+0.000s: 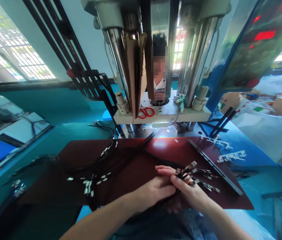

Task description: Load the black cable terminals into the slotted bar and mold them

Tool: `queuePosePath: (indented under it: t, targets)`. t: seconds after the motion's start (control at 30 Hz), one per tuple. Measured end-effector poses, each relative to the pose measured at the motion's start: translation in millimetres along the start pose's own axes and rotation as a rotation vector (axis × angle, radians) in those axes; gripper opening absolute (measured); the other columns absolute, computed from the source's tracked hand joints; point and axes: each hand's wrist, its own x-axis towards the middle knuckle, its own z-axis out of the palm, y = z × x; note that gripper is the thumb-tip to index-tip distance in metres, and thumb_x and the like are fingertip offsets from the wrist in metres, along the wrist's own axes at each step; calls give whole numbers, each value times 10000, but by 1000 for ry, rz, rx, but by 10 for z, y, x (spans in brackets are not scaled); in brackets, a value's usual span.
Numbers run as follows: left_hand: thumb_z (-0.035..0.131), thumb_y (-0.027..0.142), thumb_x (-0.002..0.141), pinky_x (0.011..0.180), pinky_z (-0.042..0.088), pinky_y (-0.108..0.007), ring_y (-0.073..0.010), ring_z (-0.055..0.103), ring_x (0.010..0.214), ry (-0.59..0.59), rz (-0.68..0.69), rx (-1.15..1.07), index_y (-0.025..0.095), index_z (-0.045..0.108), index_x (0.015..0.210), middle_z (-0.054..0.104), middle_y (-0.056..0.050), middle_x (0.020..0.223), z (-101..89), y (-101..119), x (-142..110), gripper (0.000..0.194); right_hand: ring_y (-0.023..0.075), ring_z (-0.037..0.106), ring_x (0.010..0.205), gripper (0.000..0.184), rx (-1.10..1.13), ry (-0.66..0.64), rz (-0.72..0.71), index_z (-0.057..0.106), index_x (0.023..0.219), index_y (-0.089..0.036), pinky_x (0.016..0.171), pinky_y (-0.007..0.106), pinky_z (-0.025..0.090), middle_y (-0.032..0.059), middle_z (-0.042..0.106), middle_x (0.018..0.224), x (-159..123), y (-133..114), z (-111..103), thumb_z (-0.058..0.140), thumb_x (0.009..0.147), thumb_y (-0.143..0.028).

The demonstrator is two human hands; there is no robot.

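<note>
My left hand and my right hand meet near the front edge of a dark red mat. Together they grip a bundle of black cables with metal plug ends; the plugs fan out to the right past my fingertips. My left fingers lie under and around the cables, and my right fingers pinch them from above. A larger pile of black cables with metal ends lies on the mat to the left of my hands.
A press machine with steel columns stands behind the mat, red-handled scissors on its white plate. Another person sits behind it. A dark metal bar lies on the mat's right. White plastic runners lie on the blue table.
</note>
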Motion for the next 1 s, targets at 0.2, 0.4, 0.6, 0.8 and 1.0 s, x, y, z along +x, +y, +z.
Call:
queuePosePath:
  t: [0.2,0.4,0.6,0.8,1.0]
  targets:
    - [563,529,733,344,311,-159,-67,458,374,121,-36,-70,122,511,835,572,-11,575,-37,20,431,423,239,544,1074,452,280,320,-264,457,1266,-283,839,391,483,83,516,1265,-23,-78,-284,529,826,-359]
    - [500,601,729,357,353,-169,-91,501,414,166,-61,-40,130,502,822,576,-17,581,-30,-26,530,479,217,498,1131,332,-31,413,-246,571,1166,-247,992,377,357,67,540,1246,16,-168,-459,515,862,-368]
    - [512,610,696,395,396,-196,-104,526,431,209,-44,-14,117,528,811,582,-36,607,4,96,674,507,112,556,518,438,-108,488,-158,532,1222,-232,443,262,459,93,558,1216,69,-103,-356,510,839,-443]
    - [462,591,744,383,406,-204,-110,525,431,189,-33,-20,117,557,937,564,-24,602,70,131,743,521,169,618,765,377,-352,529,-222,612,1116,-237,683,305,515,61,554,1222,91,-133,-347,516,825,-458]
    - [628,335,677,356,366,-172,-82,481,433,79,28,71,80,577,832,568,-34,607,48,27,746,303,230,625,882,414,-408,437,-108,576,1145,-215,669,345,533,77,582,1172,72,-78,-338,417,863,-474]
